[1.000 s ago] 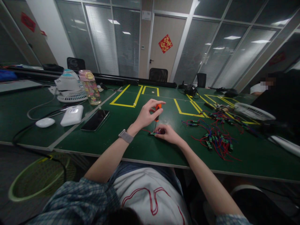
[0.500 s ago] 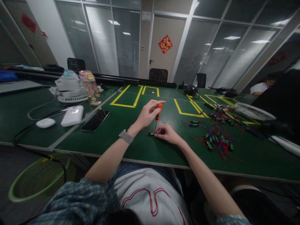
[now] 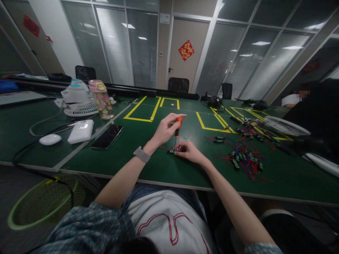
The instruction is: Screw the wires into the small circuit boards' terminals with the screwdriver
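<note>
My left hand [image 3: 168,127] is closed around the orange and black handle of a screwdriver [image 3: 177,131], its index finger stretched across above the handle's top. The screwdriver stands nearly upright, its tip down at a small green circuit board [image 3: 172,151] on the table. My right hand [image 3: 189,151] pinches that board's right end, where dark wires show by the fingers. A red wire runs out from the board's left side. Whether the tip sits in a screw is too small to tell.
Several wired circuit boards [image 3: 247,158] lie heaped to the right on the green table [image 3: 148,173]. A phone [image 3: 107,136], a white power bank [image 3: 81,131], a mouse [image 3: 50,139], a bottle [image 3: 102,100] and a fan [image 3: 79,98] are left. A person sits far right.
The view has shifted very slightly. Both hands keep their places, and the screwdriver's handle shows a slightly different side and tilt between my fingers.
</note>
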